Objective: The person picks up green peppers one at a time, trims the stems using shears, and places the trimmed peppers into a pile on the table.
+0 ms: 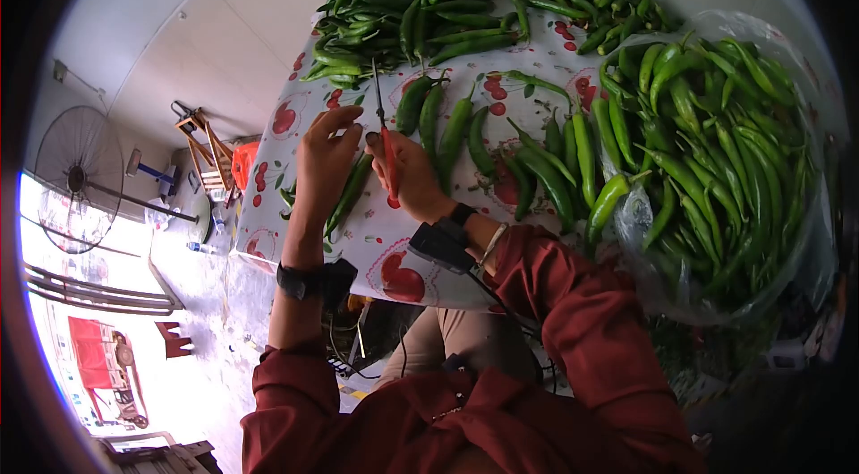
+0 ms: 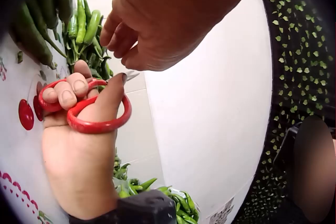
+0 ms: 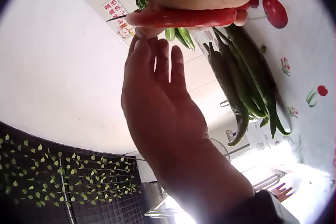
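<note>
My right hand grips a pair of red-handled scissors, its thumb and fingers through the loops, the blades pointing away from me. Close on its left is my left hand, fingers loosely bent and nothing visible between them. In the right wrist view, the left hand's fingertips come up near the scissors. Beneath the hands, a few long green chili peppers lie together on the cherry-patterned tablecloth. More chili peppers are spread just right of the scissors.
A large heap of green chili peppers covers the table's back left, with a smaller heap at the back right. On the right bulges a clear plastic bag full of peppers. A standing fan is off to the left.
</note>
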Tool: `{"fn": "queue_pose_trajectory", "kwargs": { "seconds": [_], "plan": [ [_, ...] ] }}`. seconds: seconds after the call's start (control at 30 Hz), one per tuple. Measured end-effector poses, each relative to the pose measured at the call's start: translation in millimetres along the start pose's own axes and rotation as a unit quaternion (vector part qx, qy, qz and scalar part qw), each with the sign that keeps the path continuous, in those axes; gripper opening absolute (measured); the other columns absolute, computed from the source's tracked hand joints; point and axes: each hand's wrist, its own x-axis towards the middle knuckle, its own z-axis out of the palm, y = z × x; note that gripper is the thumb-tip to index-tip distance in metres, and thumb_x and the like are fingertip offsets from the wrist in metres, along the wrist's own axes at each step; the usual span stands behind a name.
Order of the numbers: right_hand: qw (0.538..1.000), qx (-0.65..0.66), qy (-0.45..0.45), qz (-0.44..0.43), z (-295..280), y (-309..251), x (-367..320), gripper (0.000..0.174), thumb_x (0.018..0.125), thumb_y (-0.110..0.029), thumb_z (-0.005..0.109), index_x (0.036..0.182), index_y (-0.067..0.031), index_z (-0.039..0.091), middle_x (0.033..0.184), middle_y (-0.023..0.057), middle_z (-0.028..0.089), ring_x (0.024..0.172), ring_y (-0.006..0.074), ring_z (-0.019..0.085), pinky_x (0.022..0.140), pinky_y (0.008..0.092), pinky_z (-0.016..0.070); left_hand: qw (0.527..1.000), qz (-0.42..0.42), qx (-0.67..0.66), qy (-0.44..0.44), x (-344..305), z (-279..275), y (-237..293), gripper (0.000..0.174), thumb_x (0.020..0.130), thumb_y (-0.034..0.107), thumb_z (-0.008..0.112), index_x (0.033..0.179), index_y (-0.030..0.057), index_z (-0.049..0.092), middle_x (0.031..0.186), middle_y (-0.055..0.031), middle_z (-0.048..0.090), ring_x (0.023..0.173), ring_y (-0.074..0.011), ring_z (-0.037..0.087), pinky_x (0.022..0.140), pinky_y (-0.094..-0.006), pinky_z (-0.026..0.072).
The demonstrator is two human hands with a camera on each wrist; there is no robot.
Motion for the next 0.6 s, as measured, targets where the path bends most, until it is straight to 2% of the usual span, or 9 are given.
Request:
{"fn": "queue_pose_trajectory", "kwargs": {
  "seconds": [0.1,0.17,0.23,0.3,0.33,0.37,0.4,0.5,0.6],
  "plan": [
    [0.999,-0.044,0.012,-0.006,-2,5,3,0.029,0.093,-0.037,0.053,0.085,-0.0085,0.053,0.059,-0.0039,0.043,0.048,0.0043,0.038,0.043,0.0205,0.0297,0.998,0.057,0.022,0.035,-17,1,28,0.025,0.083,0.004,0.056,0.106,0.0005,0.063,0.105,-0.0116,0.062,0.094,-0.0201,0.063,0.082,-0.0303,0.0496],
    [0.998,-0.065,0.026,-0.001,0,-2,-2,0.022,0.093,-0.027,0.053,0.083,-0.0071,0.054,0.061,-0.0030,0.045,0.051,0.0064,0.042,0.045,0.0225,0.0325,0.999,0.036,0.009,0.009,-28,4,47,0.025,0.083,0.001,0.054,0.106,0.0017,0.064,0.107,-0.0087,0.062,0.099,-0.0168,0.060,0.083,-0.0279,0.0486],
    [0.996,-0.045,0.031,-0.067,2,-2,-4,0.018,0.090,-0.020,0.053,0.080,-0.0064,0.054,0.066,-0.0016,0.048,0.058,0.0087,0.047,0.050,0.0253,0.0373,0.995,0.080,0.035,-0.044,-35,12,57,0.023,0.083,0.001,0.054,0.105,0.0015,0.063,0.110,-0.0083,0.061,0.097,-0.0158,0.060,0.083,-0.0284,0.0483],
    [0.999,0.000,-0.009,-0.040,-10,19,3,0.015,0.089,-0.014,0.050,0.077,-0.0069,0.055,0.071,-0.0006,0.051,0.066,0.0095,0.050,0.054,0.0273,0.0405,0.994,0.092,0.013,-0.063,-35,23,62,0.023,0.080,0.001,0.059,0.102,0.0024,0.064,0.109,-0.0093,0.061,0.095,-0.0207,0.059,0.082,-0.0326,0.0476],
    [0.968,-0.185,0.020,-0.166,-12,34,10,0.013,0.088,-0.012,0.051,0.078,-0.0051,0.056,0.065,-0.0021,0.048,0.061,0.0077,0.047,0.050,0.0263,0.0371,0.987,0.130,0.037,-0.092,-34,26,65,0.024,0.079,0.001,0.059,0.102,0.0027,0.064,0.109,-0.0096,0.060,0.097,-0.0226,0.058,0.083,-0.0333,0.0469],
    [0.888,-0.362,0.045,-0.282,-12,38,12,0.012,0.088,-0.009,0.051,0.078,-0.0033,0.057,0.060,-0.0036,0.046,0.056,0.0059,0.044,0.047,0.0253,0.0337,0.977,0.167,0.062,-0.119,-32,29,67,0.025,0.078,0.000,0.059,0.102,0.0030,0.064,0.109,-0.0099,0.060,0.099,-0.0245,0.057,0.085,-0.0340,0.0461],
    [0.873,-0.377,0.059,-0.303,-11,43,11,0.011,0.087,-0.009,0.051,0.079,-0.0036,0.056,0.061,-0.0034,0.046,0.057,0.0061,0.044,0.047,0.0252,0.0342,0.974,0.170,0.061,-0.140,-30,33,71,0.027,0.076,0.001,0.060,0.102,0.0040,0.064,0.109,-0.0108,0.059,0.102,-0.0279,0.055,0.087,-0.0351,0.0453],
    [0.977,-0.131,0.007,-0.166,-3,37,5,0.008,0.087,-0.008,0.051,0.081,-0.0044,0.056,0.064,-0.0029,0.048,0.059,0.0064,0.046,0.049,0.0249,0.0357,0.952,0.221,0.110,-0.179,-20,40,84,0.029,0.076,-0.001,0.058,0.104,0.0039,0.063,0.114,-0.0099,0.059,0.107,-0.0255,0.055,0.092,-0.0350,0.0431],
    [0.994,0.056,-0.015,-0.096,5,30,3,0.006,0.087,-0.007,0.051,0.084,-0.0052,0.055,0.067,-0.0024,0.049,0.061,0.0067,0.047,0.050,0.0246,0.0371,0.944,0.235,0.126,-0.193,-12,43,96,0.029,0.077,0.000,0.059,0.105,0.0040,0.063,0.114,-0.0110,0.058,0.108,-0.0269,0.054,0.093,-0.0345,0.0423]
  ]
}}
